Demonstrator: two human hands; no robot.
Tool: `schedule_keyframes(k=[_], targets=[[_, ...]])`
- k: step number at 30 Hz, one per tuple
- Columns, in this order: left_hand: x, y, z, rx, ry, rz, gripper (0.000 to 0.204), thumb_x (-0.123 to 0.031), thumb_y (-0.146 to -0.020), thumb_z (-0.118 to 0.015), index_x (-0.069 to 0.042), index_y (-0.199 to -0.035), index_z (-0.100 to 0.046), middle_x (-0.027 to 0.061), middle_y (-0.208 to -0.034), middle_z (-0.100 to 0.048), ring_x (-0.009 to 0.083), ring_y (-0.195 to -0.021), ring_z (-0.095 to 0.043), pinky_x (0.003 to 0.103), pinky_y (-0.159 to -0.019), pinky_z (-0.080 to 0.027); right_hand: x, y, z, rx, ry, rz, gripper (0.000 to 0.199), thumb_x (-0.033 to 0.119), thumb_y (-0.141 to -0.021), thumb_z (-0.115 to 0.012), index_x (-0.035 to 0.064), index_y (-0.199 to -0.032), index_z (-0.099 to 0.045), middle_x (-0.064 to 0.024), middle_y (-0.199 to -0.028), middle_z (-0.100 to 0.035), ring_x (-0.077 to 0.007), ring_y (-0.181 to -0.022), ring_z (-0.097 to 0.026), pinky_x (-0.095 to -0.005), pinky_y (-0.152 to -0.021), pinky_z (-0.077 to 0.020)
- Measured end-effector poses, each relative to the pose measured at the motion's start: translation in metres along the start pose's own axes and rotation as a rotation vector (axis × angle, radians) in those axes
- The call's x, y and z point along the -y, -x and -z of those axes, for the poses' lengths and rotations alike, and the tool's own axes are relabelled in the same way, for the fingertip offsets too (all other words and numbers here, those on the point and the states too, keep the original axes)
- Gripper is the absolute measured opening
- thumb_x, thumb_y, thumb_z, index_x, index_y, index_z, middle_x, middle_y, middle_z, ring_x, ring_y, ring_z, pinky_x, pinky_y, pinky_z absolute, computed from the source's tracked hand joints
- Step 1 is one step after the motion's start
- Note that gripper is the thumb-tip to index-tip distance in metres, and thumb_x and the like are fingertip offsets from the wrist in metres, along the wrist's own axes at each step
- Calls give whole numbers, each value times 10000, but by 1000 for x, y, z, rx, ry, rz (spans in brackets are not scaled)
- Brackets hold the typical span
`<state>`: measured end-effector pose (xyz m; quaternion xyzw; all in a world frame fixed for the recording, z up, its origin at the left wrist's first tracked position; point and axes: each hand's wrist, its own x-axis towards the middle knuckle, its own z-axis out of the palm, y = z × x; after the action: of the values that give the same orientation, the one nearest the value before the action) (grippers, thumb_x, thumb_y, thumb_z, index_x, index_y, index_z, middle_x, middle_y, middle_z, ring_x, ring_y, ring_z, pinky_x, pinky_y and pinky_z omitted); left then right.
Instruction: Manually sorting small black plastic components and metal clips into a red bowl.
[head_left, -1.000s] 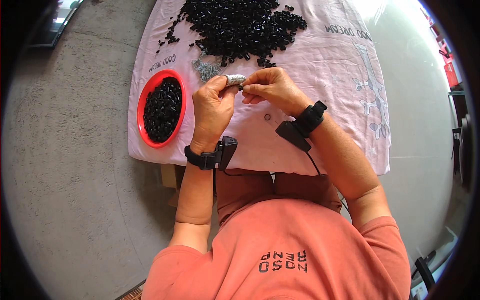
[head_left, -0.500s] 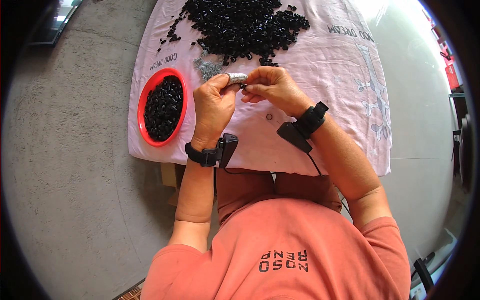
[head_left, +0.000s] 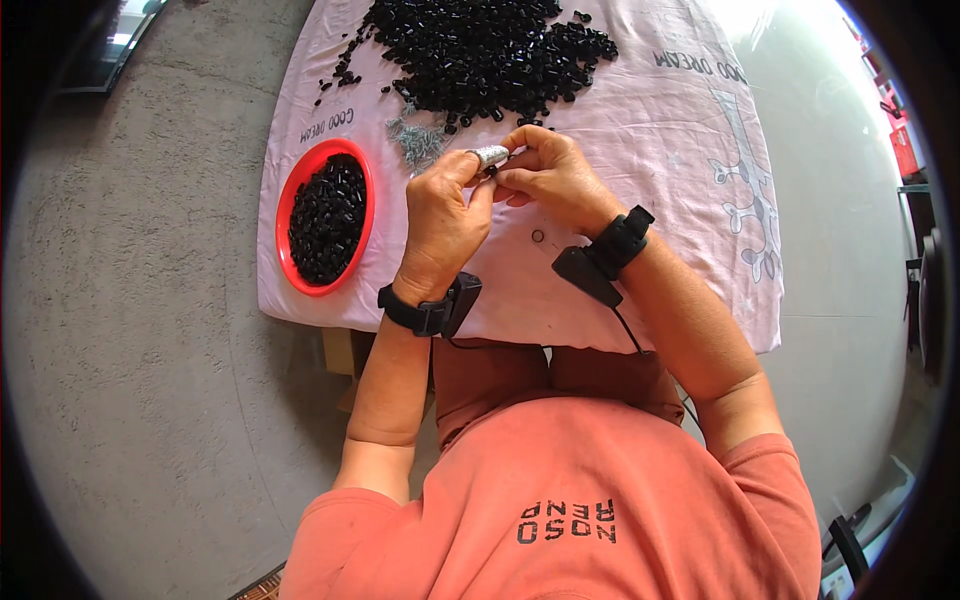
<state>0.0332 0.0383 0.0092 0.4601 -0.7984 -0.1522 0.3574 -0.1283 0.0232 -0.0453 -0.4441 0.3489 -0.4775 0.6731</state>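
Risks, as judged: the small black piece [head_left: 491, 171] is tiny and the grip on it slight; a slip or too hard a squeeze could shoot it out onto the pink cloth-covered worktop [head_left: 650, 190]. The silver wrap [head_left: 488, 156] on the index finger of the left hand [head_left: 445, 215] probably dulls feel, so a crooked hold could go unnoticed. If dropped toward the upper middle of the frame, the piece could get lost in the large black pile [head_left: 480, 55] or among the grey slivers [head_left: 418, 143] just below it. A cable [head_left: 628, 328] hanging near the lower edge of the worktop could snag on a wide arm movement.

Position: piece is at the upper middle of the frame, above the cloth, at the left hand's fingertips, between thumb and wrapped finger. Left fingers narrow, holding it. The fingers of the right hand [head_left: 562, 182] are curled close together just beside it; cannot tell whether they grip anything. Red bowl [head_left: 318, 290] of similar pieces sits left of centre, well apart from both hands.
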Motion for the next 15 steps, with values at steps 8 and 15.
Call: schedule_keyframes(k=[8, 15], targets=[[0, 1, 1, 21, -10, 11, 220, 51, -767, -704, 12, -983, -698, 146, -895, -685, 279, -793, -694, 350, -708, -545, 4, 2, 3, 39, 47, -7, 342, 81, -946, -659, -27, -1262, -584, -102, -945, -737, -119, -825, -706, -252, -711, -589], [2, 4, -1, -18, 31, 41, 206, 84, -788, -676, 13, -977, -714, 143, -891, -708, 263, -797, -720, 333, -699, -558, 3, 1, 4, 146, -50, -5, 350, 97, -952, -670, -39, -1270, -620, -81, -1008, -725, -103, -868, -680, -255, -777, -577]])
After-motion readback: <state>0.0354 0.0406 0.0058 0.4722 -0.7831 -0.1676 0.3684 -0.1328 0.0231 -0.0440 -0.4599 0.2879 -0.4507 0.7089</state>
